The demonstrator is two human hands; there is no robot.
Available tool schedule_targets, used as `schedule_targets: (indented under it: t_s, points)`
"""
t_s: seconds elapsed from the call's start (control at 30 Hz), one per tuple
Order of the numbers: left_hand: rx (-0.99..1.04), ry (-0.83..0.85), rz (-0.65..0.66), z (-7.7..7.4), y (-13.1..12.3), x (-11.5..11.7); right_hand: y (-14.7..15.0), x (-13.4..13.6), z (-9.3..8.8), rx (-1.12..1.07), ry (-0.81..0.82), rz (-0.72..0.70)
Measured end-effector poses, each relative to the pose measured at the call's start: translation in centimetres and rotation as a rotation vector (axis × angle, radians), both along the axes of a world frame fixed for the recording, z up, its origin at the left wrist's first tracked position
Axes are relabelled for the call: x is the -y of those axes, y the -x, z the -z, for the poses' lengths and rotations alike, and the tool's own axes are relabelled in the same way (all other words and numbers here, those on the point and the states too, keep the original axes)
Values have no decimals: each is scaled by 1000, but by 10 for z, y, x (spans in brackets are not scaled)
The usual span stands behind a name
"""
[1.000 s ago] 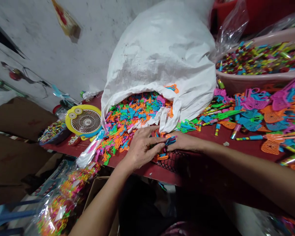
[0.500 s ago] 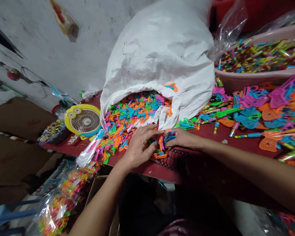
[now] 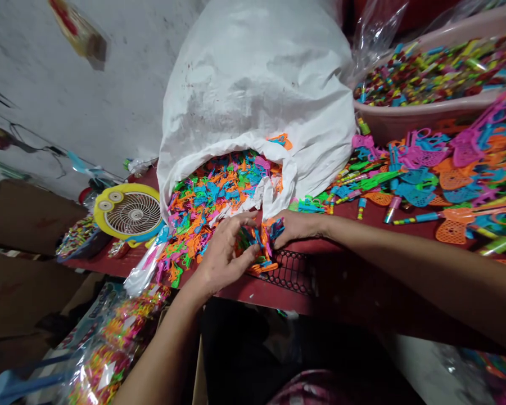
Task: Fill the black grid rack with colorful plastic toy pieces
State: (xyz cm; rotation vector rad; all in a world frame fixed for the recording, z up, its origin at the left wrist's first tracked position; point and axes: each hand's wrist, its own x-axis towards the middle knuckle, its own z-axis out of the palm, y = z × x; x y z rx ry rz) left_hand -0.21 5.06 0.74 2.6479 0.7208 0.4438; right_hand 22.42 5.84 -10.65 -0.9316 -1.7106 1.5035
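A black wire rack (image 3: 294, 274) lies near the table's front edge, with small coloured plastic pieces (image 3: 263, 264) at its left end. My left hand (image 3: 224, 252) curves around these from the left, thumb and fingers apart; a blue piece shows by the thumb tip. From the right, my right hand (image 3: 294, 226) pinches several blue, orange and pink plastic pieces (image 3: 272, 230) against the others. Its fingertips are partly hidden. Behind both hands, a white sack (image 3: 253, 84) spills a heap of similar small pieces (image 3: 219, 191) onto the table.
A yellow fan (image 3: 129, 211) stands left of the sack. On the right are a pink tub (image 3: 421, 109) of striped tubes and a pile of flat lattice-patterned plastic toys (image 3: 455, 174). The red table (image 3: 354, 270) ends just in front; clear bags of pieces (image 3: 99, 365) hang below left.
The whole view has shifted slightly, moving things left in the picture. My right hand has lowered its pieces closer to those in the rack. My left hand remains around them.
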Motion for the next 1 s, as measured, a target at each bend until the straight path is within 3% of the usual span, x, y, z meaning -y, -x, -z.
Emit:
schedule_targets:
  t_s: [0.17,0.3,0.53,0.73,0.87,0.93,1.0]
  points:
    - [-173,-159,51,-14,-18,1,2,-3,-1,124,-127,3]
    - [-195,-243,60,-11,-31,-1,6,-1,4,175,-155,12]
    - [-113,-251,36,-1,-24,-5,18,11,20,51,-142,152]
    - [-16,-148,0,2,-16,-6,37,21,25,147,-146,412]
    - [15,-128,-63,4,-12,-4,34,29,22,53,-139,425]
    - [3,-135,-81,5,-10,-6,35,35,17,25,-246,463]
    - [-6,-144,-94,7,-10,-7,41,41,12,89,-483,562]
